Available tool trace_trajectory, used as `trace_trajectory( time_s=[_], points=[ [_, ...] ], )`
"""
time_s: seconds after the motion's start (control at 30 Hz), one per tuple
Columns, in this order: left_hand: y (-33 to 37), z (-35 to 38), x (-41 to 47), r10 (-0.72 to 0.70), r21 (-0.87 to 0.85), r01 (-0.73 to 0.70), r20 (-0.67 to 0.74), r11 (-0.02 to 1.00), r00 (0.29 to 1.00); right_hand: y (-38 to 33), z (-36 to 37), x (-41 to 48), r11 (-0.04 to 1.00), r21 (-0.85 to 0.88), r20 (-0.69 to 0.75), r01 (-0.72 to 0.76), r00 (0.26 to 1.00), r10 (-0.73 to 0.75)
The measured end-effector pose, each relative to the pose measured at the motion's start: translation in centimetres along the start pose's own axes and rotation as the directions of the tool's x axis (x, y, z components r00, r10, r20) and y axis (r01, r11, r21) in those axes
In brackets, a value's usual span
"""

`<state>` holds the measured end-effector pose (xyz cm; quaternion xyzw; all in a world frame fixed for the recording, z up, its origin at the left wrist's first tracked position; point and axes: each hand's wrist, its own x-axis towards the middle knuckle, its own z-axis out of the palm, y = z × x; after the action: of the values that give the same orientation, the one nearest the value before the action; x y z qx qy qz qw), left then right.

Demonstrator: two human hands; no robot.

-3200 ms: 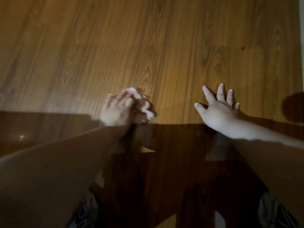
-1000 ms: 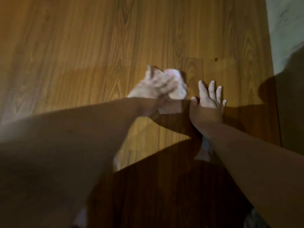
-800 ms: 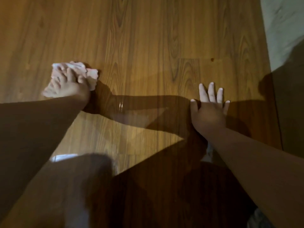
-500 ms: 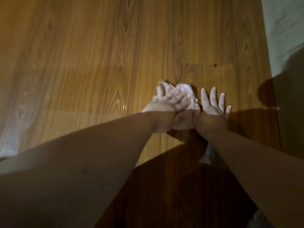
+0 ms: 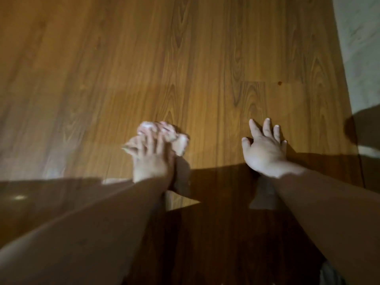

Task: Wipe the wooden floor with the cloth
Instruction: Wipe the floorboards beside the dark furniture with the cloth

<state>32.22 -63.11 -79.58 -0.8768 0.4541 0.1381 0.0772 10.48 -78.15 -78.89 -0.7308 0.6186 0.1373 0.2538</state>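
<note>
The wooden floor [image 5: 205,68] fills the view, brown planks lit from above. My left hand [image 5: 151,155] sits at centre left, blurred, its fingers curled over a crumpled pale pink cloth [image 5: 181,144] pressed on the floor. The cloth shows past the fingertips and to the right of the hand; the rest is hidden under the palm. My right hand [image 5: 264,150] lies flat on the planks at centre right, fingers spread and straight, holding nothing. A wide gap of floor separates the two hands.
A pale wall or skirting [image 5: 362,48] runs down the right edge. My own dark shadow [image 5: 226,223] covers the near floor. A small dark spot [image 5: 279,83] marks a plank beyond my right hand. A glossy reflection [image 5: 19,197] shows at the lower left.
My left hand has slid the cloth leftward, away from my right hand, which it was next to half a second ago. My right hand stays planted on the floor.
</note>
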Motion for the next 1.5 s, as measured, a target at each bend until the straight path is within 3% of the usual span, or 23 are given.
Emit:
trace_trajectory(
  time_s=[0.07, 0.13, 0.2, 0.23, 0.3, 0.37, 0.43, 0.5, 0.57, 0.63, 0.7, 0.73, 0.77, 0.83, 0.93, 1.0, 1.03, 1.1, 1.17, 1.23, 1.37, 1.43, 1.5],
  points=[
    [3.0, 2.6, -3.9, 0.291, 0.046, -0.294, 0.06, 0.955, 0.955, -1.6, 0.3, -1.2, 0.999, 0.037, 0.053, -0.011, 0.999, 0.009],
    [2.9, 3.1, -6.0, 0.529, 0.099, -0.55, 0.179, 0.829, 0.83, -3.0, 0.7, -2.4, 0.997, 0.077, 0.099, -0.012, 0.995, 0.004],
    [1.0, 2.9, -6.7, 0.637, 0.162, -0.694, 0.293, 0.702, 0.713, -3.5, 1.0, -3.6, 0.995, 0.097, 0.156, -0.006, 0.988, -0.009],
    [-0.6, 2.8, -7.0, 0.644, 0.216, -0.708, 0.302, 0.672, 0.703, -3.5, 1.2, -4.3, 0.996, 0.092, 0.188, 0.006, 0.982, -0.023],
    [-4.6, 2.4, -6.9, 0.505, 0.214, -0.54, 0.196, 0.814, 0.84, -3.0, 1.9, -6.2, 0.997, 0.073, 0.235, 0.031, 0.971, -0.047],
    [-8.8, 1.4, -7.5, 0.093, 0.105, -0.1, 0.073, 0.989, 0.993, -2.7, 2.9, -8.2, 0.998, 0.046, 0.25, 0.038, 0.967, -0.049],
    [-10.3, 0.9, -8.7, -0.264, -0.065, 0.275, 0.143, 0.959, 0.954, -2.6, 3.7, -10.0, 1.0, 0.018, 0.262, 0.026, 0.965, -0.03],
    [-9.1, 1.0, -9.2, -0.358, -0.116, 0.385, 0.202, 0.915, 0.912, -3.4, 4.4, -11.4, 1.0, -0.01, 0.294, 0.024, 0.956, -0.02],
    [-7.0, 0.8, -10.1, -0.212, -0.143, 0.251, 0.242, 0.957, 0.947, -4.7, 4.9, -12.5, 0.999, -0.041, 0.346, 0.021, 0.938, -0.006],
    [-4.6, 1.2, -11.3, 0.19, -0.144, -0.154, 0.282, 0.977, 0.94, -5.6, 5.5, -13.2, 0.999, -0.036, 0.406, 0.002, 0.914, 0.012],
    [-3.2, 1.4, -12.8, 0.558, -0.033, -0.582, 0.332, 0.812, 0.76, -5.7, 6.4, -13.8, 0.996, -0.076, 0.415, 0.04, 0.91, -0.005],
    [-3.2, 1.7, -13.0, 0.624, 0.012, -0.667, 0.342, 0.745, 0.703, -5.4, 6.8, -14.1, 0.99, -0.114, 0.401, 0.084, 0.915, -0.031],
    [-3.7, 1.9, -12.6, 0.625, 0.047, -0.676, 0.341, 0.735, 0.702, -5.1, 7.1, -14.0, 0.982, -0.139, 0.392, 0.128, 0.918, -0.064],
    [-5.5, 2.4, -11.8, 0.523, 0.09, -0.574, 0.319, 0.814, 0.791, -3.9, 7.6, -14.1, 0.969, -0.141, 0.406, 0.202, 0.905, -0.129],
    [-7.3, 2.5, -11.1, 0.072, 0.078, -0.095, 0.258, 0.992, 0.963, -1.7, 8.4, -14.5, 0.948, -0.103, 0.367, 0.302, 0.897, -0.246],
    [-6.2, 2.7, -11.1, -0.161, -0.045, 0.178, 0.26, 0.983, 0.952, -0.7, 8.8, -14.6, 0.937, -0.079, 0.311, 0.339, 0.902, -0.3],
    [-5.6, 2.9, -11.5, -0.152, -0.074, 0.177, 0.263, 0.981, 0.953, -0.9, 8.8, -14.6, 0.936, -0.078, 0.312, 0.344, 0.9, -0.304],
    [-3.8, 3.8, -13.8, 0.091, -0.045, -0.082, 0.296, 0.996, 0.951, -1.2, 8.5, -14.4, 0.935, -0.102, 0.361, 0.338, 0.889, -0.282],
    [-2.3, 4.6, -17.2, 0.422, -0.017, -0.445, 0.354, 0.895, 0.835, -1.5, 8.0, -14.0, 0.934, -0.137, 0.397, 0.331, 0.882, -0.255],
    [-1.2, 4.5, -20.1, 0.542, 0.067, -0.621, 0.421, 0.781, 0.727, -1.0, 7.3, -13.9, 0.933, -0.113, 0.427, 0.341, 0.865, -0.265],
    [-1.1, 3.2, -19.7, 0.425, 0.173, -0.545, 0.453, 0.82, 0.784, 0.0, 5.5, -13.6, 0.947, -0.032, 0.462, 0.321, 0.845, -0.271],
    [-2.2, 2.0, -18.0, 0.259, 0.219, -0.376, 0.422, 0.901, 0.868, -0.1, 5.2, -14.0, 0.973, -0.031, 0.42, 0.228, 0.886, -0.194],
    [-3.9, 1.8, -17.1, 0.114, 0.244, -0.224, 0.395, 0.943, 0.911, -1.0, 5.9, -14.5, 0.964, -0.098, 0.371, 0.246, 0.908, -0.194]
  ],
)
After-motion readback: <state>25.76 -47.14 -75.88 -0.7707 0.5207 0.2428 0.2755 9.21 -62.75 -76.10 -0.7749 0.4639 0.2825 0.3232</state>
